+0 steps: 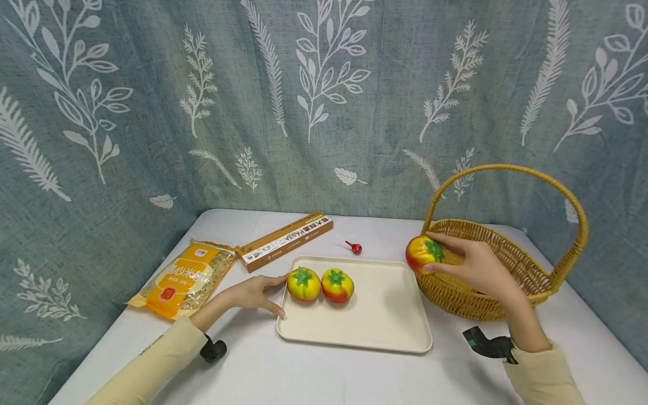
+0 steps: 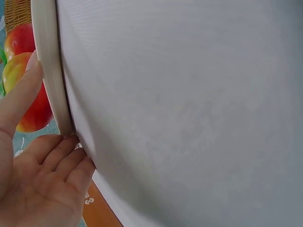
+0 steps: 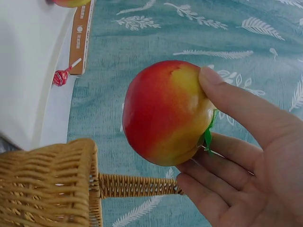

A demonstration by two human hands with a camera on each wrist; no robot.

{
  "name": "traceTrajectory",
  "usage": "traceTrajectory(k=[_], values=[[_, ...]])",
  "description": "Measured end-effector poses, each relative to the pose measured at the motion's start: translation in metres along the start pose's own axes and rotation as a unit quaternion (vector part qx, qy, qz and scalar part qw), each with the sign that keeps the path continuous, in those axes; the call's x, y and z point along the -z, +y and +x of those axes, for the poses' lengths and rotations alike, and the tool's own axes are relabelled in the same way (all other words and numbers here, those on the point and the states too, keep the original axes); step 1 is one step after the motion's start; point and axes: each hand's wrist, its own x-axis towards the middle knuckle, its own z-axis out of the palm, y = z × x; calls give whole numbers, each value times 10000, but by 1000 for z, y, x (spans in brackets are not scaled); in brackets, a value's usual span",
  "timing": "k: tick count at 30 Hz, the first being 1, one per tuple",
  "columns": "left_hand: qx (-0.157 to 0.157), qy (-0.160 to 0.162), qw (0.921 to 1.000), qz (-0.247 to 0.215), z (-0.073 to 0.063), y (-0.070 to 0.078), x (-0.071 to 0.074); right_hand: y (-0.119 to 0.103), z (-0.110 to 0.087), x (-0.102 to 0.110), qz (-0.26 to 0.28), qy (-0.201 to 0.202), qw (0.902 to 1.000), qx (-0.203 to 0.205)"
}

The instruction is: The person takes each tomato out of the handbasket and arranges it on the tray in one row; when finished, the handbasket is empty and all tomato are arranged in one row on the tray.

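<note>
My right hand (image 1: 481, 267) holds a glossy red-and-yellow fruit (image 1: 421, 256) with a green leafy top, over the near left rim of the wicker basket (image 1: 445, 301). In the right wrist view, thumb and fingers grip this fruit (image 3: 163, 113) at its leafy end. At the tray's left edge, my left hand (image 1: 255, 295) has thumb and fingers spread apart, touching the rim. The left wrist view shows the thumb and fingertips against the rim of the cream tray (image 2: 51, 61). Two similar fruits, one yellow (image 1: 304, 288) and one redder (image 1: 337, 291), sit side by side on the tray's left part.
An orange bag of grain (image 1: 184, 278) lies at the left. Behind the tray are a long pasta box (image 1: 288, 242) and a red lollipop (image 1: 356, 248). The basket's tall arched handle (image 1: 511, 167) rises at the right. A patterned curtain (image 1: 324, 140) hangs behind the white table.
</note>
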Motion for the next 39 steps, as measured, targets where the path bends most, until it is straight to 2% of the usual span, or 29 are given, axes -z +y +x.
traceTrajectory(k=[16, 27, 39], values=[[20, -23, 10000, 12, 0, 0, 0, -14, 5, -23, 145, -135, 9997, 174], [-25, -16, 10000, 18, -1, 2, 1, -19, 15, -53, 227, -602, 9969, 444], [-69, 4, 9999, 93, -1, 1, 0, -17, 25, -79, 628, -938, 9919, 587]])
